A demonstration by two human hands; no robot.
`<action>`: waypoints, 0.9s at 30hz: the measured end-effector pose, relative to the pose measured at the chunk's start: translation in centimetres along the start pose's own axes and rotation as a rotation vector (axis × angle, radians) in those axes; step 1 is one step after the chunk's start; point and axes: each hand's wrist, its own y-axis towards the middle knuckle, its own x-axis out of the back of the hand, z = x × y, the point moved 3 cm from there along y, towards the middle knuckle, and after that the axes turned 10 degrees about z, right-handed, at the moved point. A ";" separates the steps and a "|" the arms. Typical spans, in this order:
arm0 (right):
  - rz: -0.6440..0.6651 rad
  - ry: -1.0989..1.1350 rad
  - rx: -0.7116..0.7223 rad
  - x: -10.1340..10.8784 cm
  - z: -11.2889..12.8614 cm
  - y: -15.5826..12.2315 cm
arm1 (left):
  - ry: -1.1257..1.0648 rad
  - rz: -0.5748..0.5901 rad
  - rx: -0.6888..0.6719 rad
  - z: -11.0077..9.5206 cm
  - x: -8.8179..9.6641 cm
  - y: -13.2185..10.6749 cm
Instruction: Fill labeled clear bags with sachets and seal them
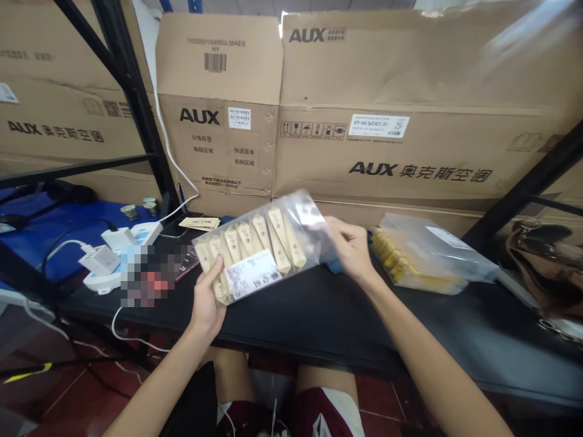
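Observation:
A clear plastic bag (pixel 296 221) with several cream-coloured, tapered paper packets (pixel 258 233) inside is held up above the black table. On its front is a white printed label (pixel 250 273). My left hand (pixel 208 303) grips the bag's lower left corner, thumb over the front. The bag's right end is pinched by my right hand (pixel 348 246), whose fingertips are partly hidden behind the plastic. To the right of that hand, a second plastic bag (pixel 437 249) with yellow contents lies on the table.
Large cardboard boxes (pixel 314 79) stand behind the black table (pixel 310 315). At left are a white power strip (pixel 146 233) with plugs and cables, and a blurred-out item (pixel 155 276). A shiny brown bag (pixel 537 261) sits at far right. Black metal posts (pixel 150 115) rise at both sides.

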 end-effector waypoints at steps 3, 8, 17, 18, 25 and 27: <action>-0.343 0.047 0.016 1.4 -1.8 -0.2 | -0.093 -0.077 -0.137 -0.7 0.3 0.3; 0.100 -0.433 -0.090 -1.7 -6.3 -1.0 | -0.150 -0.078 -0.168 -1.4 0.7 0.8; 0.517 -0.666 -0.100 -5.0 -8.4 -1.3 | -0.117 -0.068 -0.179 -1.1 0.2 0.3; 0.470 -0.689 -0.130 -4.4 -8.5 -1.1 | -0.114 -0.063 -0.180 -1.0 0.2 0.3; 0.535 -0.642 -0.215 -4.0 -8.8 -1.2 | -0.096 -0.046 -0.172 -0.5 0.5 0.4; 0.502 -0.633 -0.224 -4.6 -8.2 -1.3 | -0.102 -0.042 -0.163 -0.4 0.4 0.3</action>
